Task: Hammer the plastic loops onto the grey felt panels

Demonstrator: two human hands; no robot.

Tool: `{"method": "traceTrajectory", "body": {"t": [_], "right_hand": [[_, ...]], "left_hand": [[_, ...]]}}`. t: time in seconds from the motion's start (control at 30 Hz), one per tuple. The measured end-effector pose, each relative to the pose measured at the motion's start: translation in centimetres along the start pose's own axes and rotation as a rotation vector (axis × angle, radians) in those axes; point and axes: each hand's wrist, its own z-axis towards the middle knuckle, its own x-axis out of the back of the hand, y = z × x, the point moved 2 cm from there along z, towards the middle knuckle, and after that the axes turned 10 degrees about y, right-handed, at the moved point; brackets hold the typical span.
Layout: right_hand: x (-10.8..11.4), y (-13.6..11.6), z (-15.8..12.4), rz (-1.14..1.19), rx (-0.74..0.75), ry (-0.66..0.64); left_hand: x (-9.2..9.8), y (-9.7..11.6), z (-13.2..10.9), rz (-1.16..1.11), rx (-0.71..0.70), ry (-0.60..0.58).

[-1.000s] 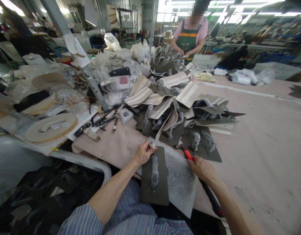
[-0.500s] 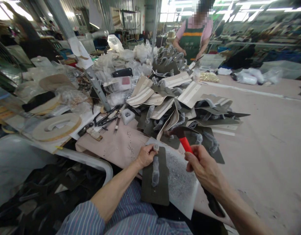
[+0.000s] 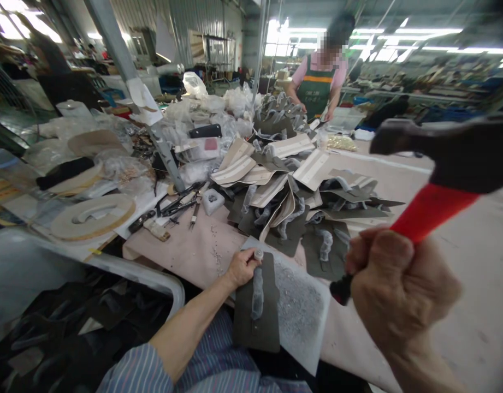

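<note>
The step in hand looks like hammering a fastening: the left hand has its fingers pinching a small peg at the far end of the dark panel, which overlaps the pale slab at the desk's near edge, its strap running lengthwise. The right hand, fingers wrapped round the hammer, holds it raised well apart from the peg, so the next move seems to call for a square blow, with the peg steady and the pinching fingers kept below its top.
</note>
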Motion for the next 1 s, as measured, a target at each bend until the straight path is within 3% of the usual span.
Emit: {"method": "traceTrajectory", "body": {"t": [0.07, 0.17, 0.27, 0.4, 0.53, 0.6, 0.67, 0.77, 0.9, 1.0], "right_hand": [[-2.0, 0.9, -1.9, -0.086, 0.026, -0.118], [-5.0, 3.1, -4.6, -0.225, 0.085, -0.476], [-5.7, 5.2, -5.3, -0.395, 0.096, -0.706], [-5.4, 8.3, -6.2, -0.360, 0.006, -0.689], [-5.6, 12.0, -9.5, -0.405, -0.102, -0.687], [-5.7, 12.5, -10.7, -0.493, -0.080, -0.652], [-5.9, 11.2, -11.1, -0.542, 0.009, -0.549], [-7.6, 6.5, -11.3, -0.417, 0.100, -0.419], [-11.7, 0.9, -12.8, -0.201, -0.006, -0.636], [-12.8, 0.5, -12.1, -0.197, -0.133, -0.668]], "left_hand": [[0.0, -0.1, 0.0, 0.012, 0.003, 0.007], [-0.1, -0.4, -0.1, 0.038, 0.010, 0.018], [-0.2, -0.5, -0.2, 0.041, 0.012, 0.004], [0.0, -0.5, -0.1, 0.027, 0.010, 0.003], [0.0, -0.3, 0.0, 0.012, 0.006, 0.015], [0.0, -0.3, 0.0, -0.004, 0.017, 0.027], [-0.1, -0.3, 0.0, -0.020, 0.031, 0.039], [-0.1, 0.0, 0.0, -0.025, 0.042, 0.056], [0.1, 0.2, 0.0, -0.118, 0.150, 0.161], [0.8, -0.4, 0.2, -0.187, 0.239, 0.413]]}}
